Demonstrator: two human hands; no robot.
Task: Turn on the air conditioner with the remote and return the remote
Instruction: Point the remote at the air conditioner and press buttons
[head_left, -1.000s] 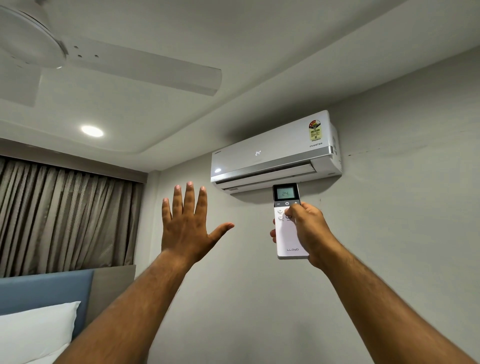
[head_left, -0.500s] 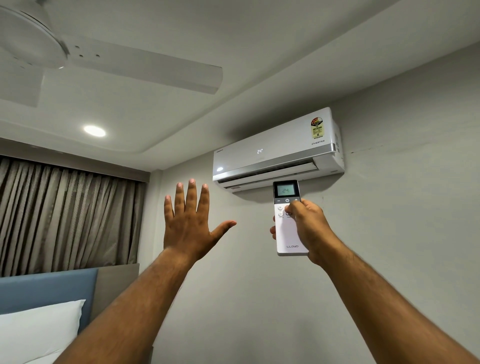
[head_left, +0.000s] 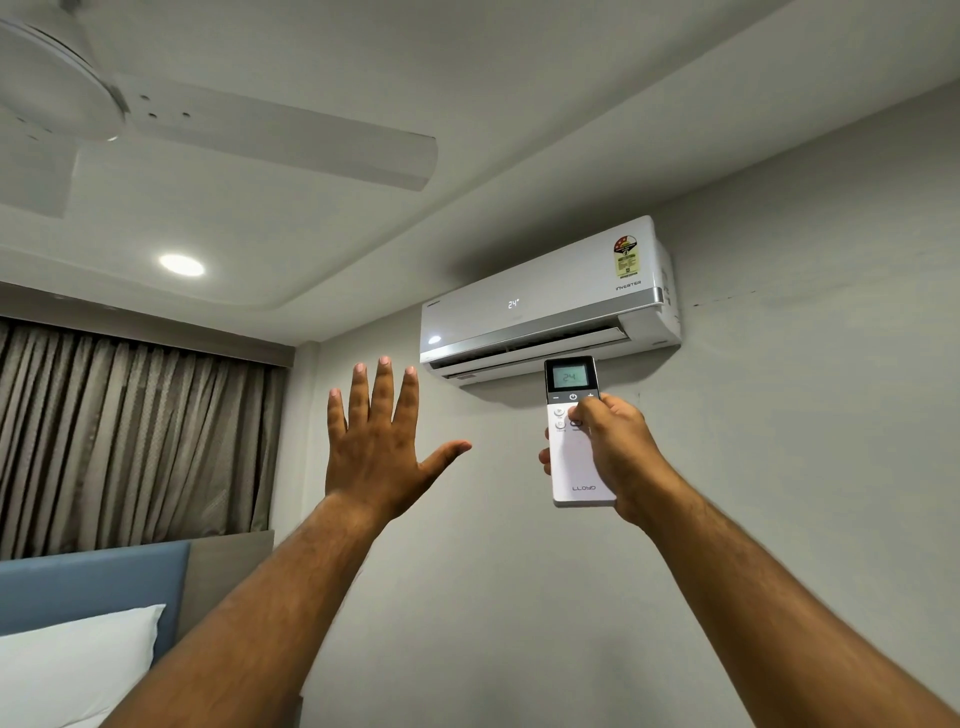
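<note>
A white air conditioner hangs high on the grey wall, its front panel lit with "24" and its bottom flap slightly open. My right hand grips a white remote held upright just below the unit, thumb resting on the buttons under its lit screen, which also reads 24. My left hand is raised to the left of the remote, palm toward the wall, fingers spread, holding nothing.
A white ceiling fan spreads overhead at the upper left, beside a lit recessed lamp. Brown curtains cover the left wall. A blue headboard and a white pillow sit at the lower left.
The air conditioner's flap has opened a little. Both hands keep their poses; the view has shifted slightly.
</note>
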